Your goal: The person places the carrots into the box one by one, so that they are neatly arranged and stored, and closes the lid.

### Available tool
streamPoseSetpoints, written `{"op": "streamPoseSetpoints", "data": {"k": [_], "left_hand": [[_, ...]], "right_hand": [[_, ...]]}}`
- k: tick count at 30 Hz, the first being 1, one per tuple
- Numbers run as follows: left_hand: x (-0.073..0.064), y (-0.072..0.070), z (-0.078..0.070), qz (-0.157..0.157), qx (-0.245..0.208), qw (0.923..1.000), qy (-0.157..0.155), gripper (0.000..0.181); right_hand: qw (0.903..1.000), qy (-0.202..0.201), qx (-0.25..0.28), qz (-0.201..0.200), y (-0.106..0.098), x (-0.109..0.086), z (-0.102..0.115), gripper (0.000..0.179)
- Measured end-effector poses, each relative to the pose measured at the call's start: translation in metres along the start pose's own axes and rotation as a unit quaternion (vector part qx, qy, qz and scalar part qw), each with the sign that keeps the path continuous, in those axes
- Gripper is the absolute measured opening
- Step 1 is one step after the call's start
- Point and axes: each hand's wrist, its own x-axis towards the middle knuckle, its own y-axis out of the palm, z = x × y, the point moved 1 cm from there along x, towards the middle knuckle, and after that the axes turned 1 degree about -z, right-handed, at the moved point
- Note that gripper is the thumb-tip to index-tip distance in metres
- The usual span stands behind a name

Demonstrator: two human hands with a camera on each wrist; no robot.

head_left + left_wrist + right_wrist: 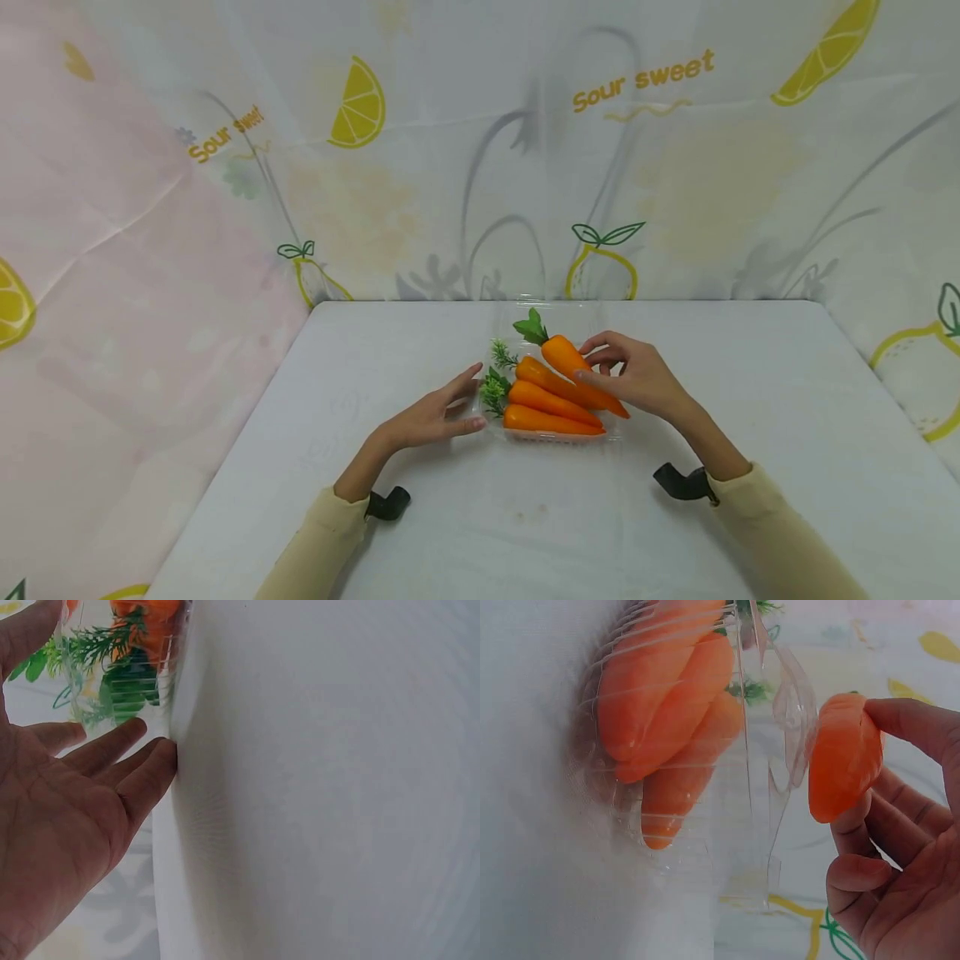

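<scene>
A clear plastic box [731,866] stands on the table with several toy carrots [551,421] side by side in it, their green leafy tops toward the left. Above the box, my right hand [633,373] pinches one more carrot [844,761] between thumb and fingers. That carrot slants, leaf end [532,327] up and to the left, tip down to the right. At the box's left side, my left hand [431,417] is held with its fingers spread and relaxed. In the left wrist view its fingertips [135,729] are close to the box wall; whether they touch it I cannot tell.
The box's clear lid [573,312] lies folded back behind it. A white table [375,350] runs back to a hanging cloth [465,167] printed with lemons and lettering. Black curved pieces [681,482] are strapped at both wrists.
</scene>
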Motion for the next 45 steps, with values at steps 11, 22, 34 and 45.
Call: {"op": "streamPoseSetpoints", "data": {"k": [11,22,34,45], "left_hand": [[0.0,0.001,-0.007,0.002,-0.012,0.9999,-0.001,0.089],[-0.01,-0.003,-0.037,0.004,-0.031,0.9995,0.004,0.086],[-0.01,-0.002,-0.037,0.006,-0.03,0.9995,0.006,0.086],[-0.009,-0.002,-0.038,0.006,-0.025,0.9997,0.0,0.086]], "right_hand": [[0.9995,-0.015,0.006,0.029,0.014,0.002,0.0,0.031],[0.9967,-0.035,0.0,0.073,0.026,0.0,0.001,0.037],[0.9916,-0.066,-0.054,0.098,0.036,-0.003,0.001,0.035],[0.9869,-0.06,-0.085,0.123,0.035,-0.004,0.003,0.037]]}}
